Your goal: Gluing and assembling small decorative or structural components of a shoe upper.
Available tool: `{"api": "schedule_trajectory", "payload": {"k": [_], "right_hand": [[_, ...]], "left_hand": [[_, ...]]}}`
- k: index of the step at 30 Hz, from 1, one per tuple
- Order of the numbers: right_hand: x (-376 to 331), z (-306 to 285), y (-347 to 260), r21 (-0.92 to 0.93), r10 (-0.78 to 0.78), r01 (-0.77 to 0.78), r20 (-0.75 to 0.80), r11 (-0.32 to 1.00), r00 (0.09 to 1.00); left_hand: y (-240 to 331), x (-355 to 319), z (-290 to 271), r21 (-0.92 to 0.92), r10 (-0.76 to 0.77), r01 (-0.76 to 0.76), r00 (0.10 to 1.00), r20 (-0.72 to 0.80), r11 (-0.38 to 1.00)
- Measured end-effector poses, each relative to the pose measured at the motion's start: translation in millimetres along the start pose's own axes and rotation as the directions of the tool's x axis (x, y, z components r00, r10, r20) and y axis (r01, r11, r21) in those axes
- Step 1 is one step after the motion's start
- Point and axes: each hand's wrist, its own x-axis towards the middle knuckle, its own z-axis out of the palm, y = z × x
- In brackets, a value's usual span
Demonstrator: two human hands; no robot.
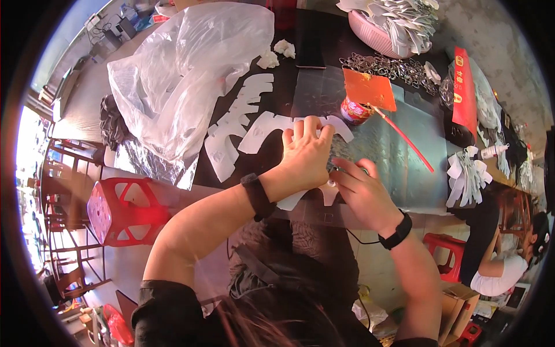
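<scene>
Over a white notched strip (266, 130) on the table, my left hand (309, 151) presses down with its fingers apart and bent. My right hand (363, 188) is closed, its thumb and fingers pinched beside the left palm. A small dark, metallic bit shows at those fingertips, too small to name. Below the hands, another white piece (329, 195) with a small round metal spot sticks out near the table's front edge. To the left lie more white notched strips (222, 151). A red tub (354, 111) stands beyond my right hand, with an orange card (369, 89) on top and a red stick (407, 141) leaning out.
A clear sheet (416, 179) covers the table's right part. Metal rings (399, 72) are heaped behind the tub, near a pink basket (376, 34) of white strips. A plastic bag (185, 81) spreads at left. Red stools (127, 211) flank the table; a person (503, 269) sits at right.
</scene>
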Motion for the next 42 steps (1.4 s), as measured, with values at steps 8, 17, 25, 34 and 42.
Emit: {"api": "schedule_trajectory", "payload": {"k": [8, 17, 25, 34, 42], "right_hand": [[3.1, -7.5, 2.3, -0.056, -0.088, 0.092, 0.074, 0.994, 0.993], [1.3, -2.1, 2.0, -0.023, -0.076, 0.076, 0.028, 0.997, 0.997], [-0.4, -2.0, 4.0, 0.014, -0.051, 0.051, 0.037, 0.999, 0.998], [-1.7, -3.9, 5.9, 0.008, -0.054, 0.053, 0.072, 0.999, 0.996], [-9.2, 1.7, 1.8, 0.116, 0.151, -0.139, -0.106, 0.984, 0.983]], "left_hand": [[1.3, -2.2, 0.3, -0.009, 0.005, -0.005, 1.000, -0.011, 1.000], [-5.2, -17.3, -12.4, -0.178, 0.219, -0.260, 0.950, -0.221, 0.949], [11.9, -49.3, 14.8, -0.532, 0.119, -0.249, 0.956, -0.266, 0.809], [13.1, -45.2, 25.3, -0.412, 0.155, -0.275, 0.941, -0.302, 0.868], [6.4, -39.2, 25.2, -0.170, 0.360, -0.409, 0.896, -0.262, 0.896]]}}
